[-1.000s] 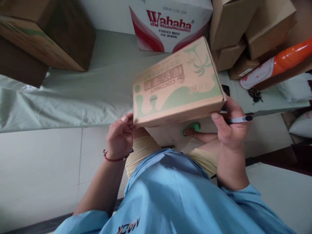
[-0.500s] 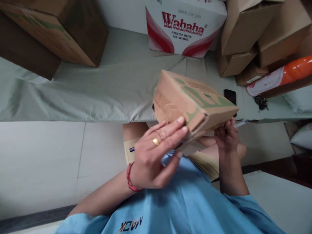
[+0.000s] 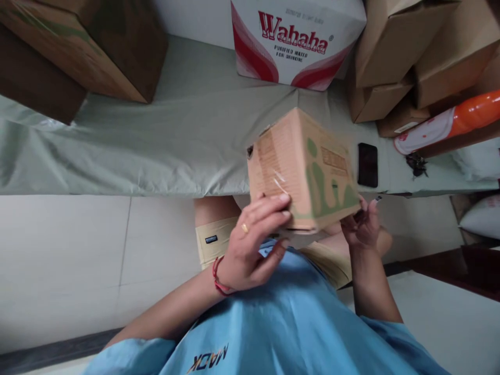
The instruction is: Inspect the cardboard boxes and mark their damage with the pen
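Counter [image 3: 187, 130]; carton [image 3: 307, 169] tilted over its front edge, between both hands, long axis running left hand to right. Left hand [image 3: 253, 244], half open, grips taped end's lower edge. Right hand [image 3: 363, 227] curled at far corner, hold partly hidden; pen [image 3: 378, 199] in it.

Looks like a storeroom or stock corner (in a home or behind a shop, impossible to tell), judging by brown cartons [image 3: 386, 54] stacked on a long, pale green, cloth-draped surface [image 3: 187, 151], a white Wahaha water carton [image 3: 292, 65] beside them, and large pale floor tiles [image 3: 62, 255] below.
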Available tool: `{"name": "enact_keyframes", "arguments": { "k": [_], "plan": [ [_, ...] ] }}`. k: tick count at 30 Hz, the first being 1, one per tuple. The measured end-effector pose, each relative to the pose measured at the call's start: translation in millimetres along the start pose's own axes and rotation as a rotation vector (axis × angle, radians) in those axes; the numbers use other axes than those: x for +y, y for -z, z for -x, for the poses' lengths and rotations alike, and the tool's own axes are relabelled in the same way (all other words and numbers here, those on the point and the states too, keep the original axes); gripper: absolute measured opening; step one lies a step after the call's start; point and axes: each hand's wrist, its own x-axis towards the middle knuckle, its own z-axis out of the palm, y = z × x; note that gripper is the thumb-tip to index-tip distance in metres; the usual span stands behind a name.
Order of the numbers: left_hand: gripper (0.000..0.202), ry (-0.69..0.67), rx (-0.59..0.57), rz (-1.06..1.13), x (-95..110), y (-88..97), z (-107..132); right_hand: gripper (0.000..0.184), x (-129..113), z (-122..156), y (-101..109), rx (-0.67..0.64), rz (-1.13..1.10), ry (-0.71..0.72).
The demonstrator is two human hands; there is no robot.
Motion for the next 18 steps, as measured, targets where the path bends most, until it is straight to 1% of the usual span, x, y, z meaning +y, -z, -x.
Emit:
{"name": "enact_keyframes", "arguments": {
  "k": [2,4,6,8,11,14,16,18],
  "plan": [
    [0.071,0.107,0.044,0.05,-13,4.5,10,0.054,-1,2,-8,0.013,-0.042,-0.005],
    [0.072,0.203,0.052,0.093,-25,9.2,18,0.054,-2,4,-17,0.04,-0.038,0.006],
    [0.072,0.282,0.048,0.112,-32,14.0,23,0.057,-3,6,-23,0.076,0.007,0.016],
    [0.073,0.323,0.043,0.133,-35,17.9,26,0.057,-5,7,-28,0.125,0.069,0.025],
    [0.077,0.318,0.016,0.154,-33,20.3,27,0.054,-10,7,-32,0.201,0.128,0.038],
    [0.082,0.287,-0.023,0.14,-30,17.8,26,0.054,-16,3,-31,0.256,0.141,0.038],
    [0.085,0.253,-0.047,0.112,-28,14.1,24,0.055,-19,0,-28,0.297,0.153,0.056],
    [0.09,0.186,-0.068,0.052,-24,9.6,21,0.056,-22,-1,-24,0.319,0.158,0.076]
  ]
}}
